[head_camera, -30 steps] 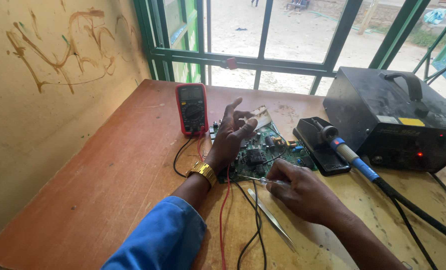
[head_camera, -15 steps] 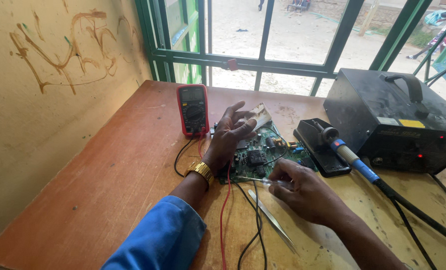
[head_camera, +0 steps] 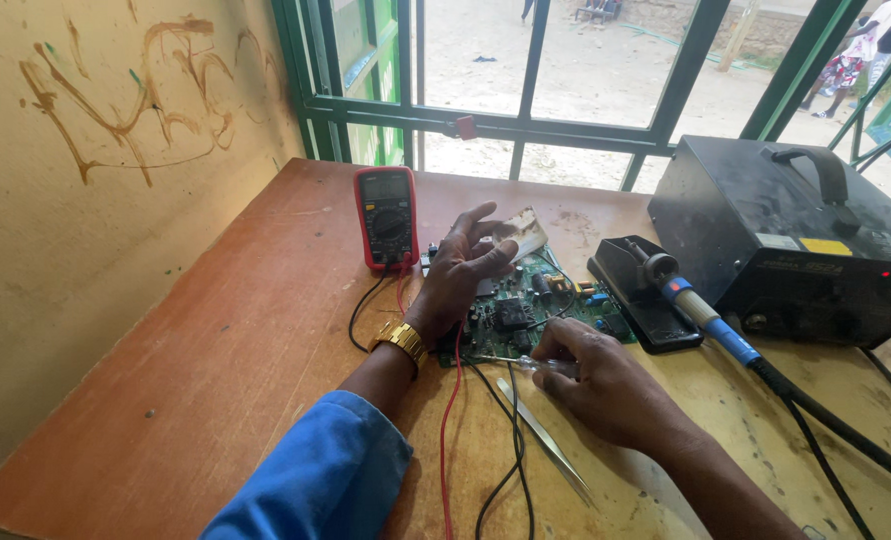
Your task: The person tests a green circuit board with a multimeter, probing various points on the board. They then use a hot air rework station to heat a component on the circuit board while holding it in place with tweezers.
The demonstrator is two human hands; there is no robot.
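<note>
left hand lies flat on the green circuit board, fingers spread, palm pressing the board's left part onto the wooden table; not clenched, nothing gripped. gold watch on that wrist, blue sleeve below. right hand sits at the board's near edge, fingers pinched around a thin probe whose tip points left over the board edge. board lies mid-table, just beside the red multimeter, which stands behind the left hand. red and black leads run from the board area toward the viewer. metal tweezers lie on the table just under the right hand. soldering iron rests in its black stand, right of the board; black station box behind it.
</note>
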